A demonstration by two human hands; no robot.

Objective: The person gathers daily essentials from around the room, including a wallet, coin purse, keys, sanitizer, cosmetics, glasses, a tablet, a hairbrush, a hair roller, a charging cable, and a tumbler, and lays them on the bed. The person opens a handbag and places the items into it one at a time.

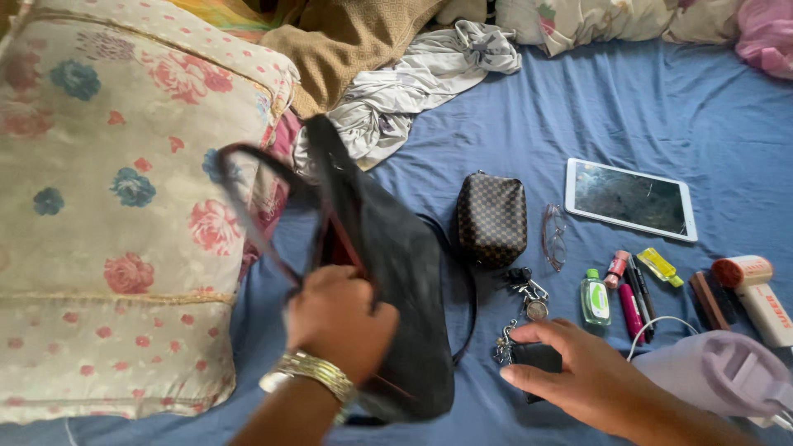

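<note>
My left hand (339, 318), with a metal bracelet on its wrist, grips a black handbag (388, 256) by its upper edge and holds it up over the blue bedsheet (578, 116); the bag is blurred. My right hand (578, 372) rests on the sheet with its fingers closed around a small black wallet-like item (537, 358). A bunch of keys (524, 301) lies touching that item. Just beyond the bag sits a brown checkered pouch (492, 219).
A big floral pillow (116, 206) fills the left. On the sheet lie glasses (553, 235), a white tablet (632, 198), a small green bottle (595, 299), pens and lip products (632, 289), a hair dryer (756, 293) and a lilac pouch (719, 372). Crumpled cloth (413, 83) lies behind.
</note>
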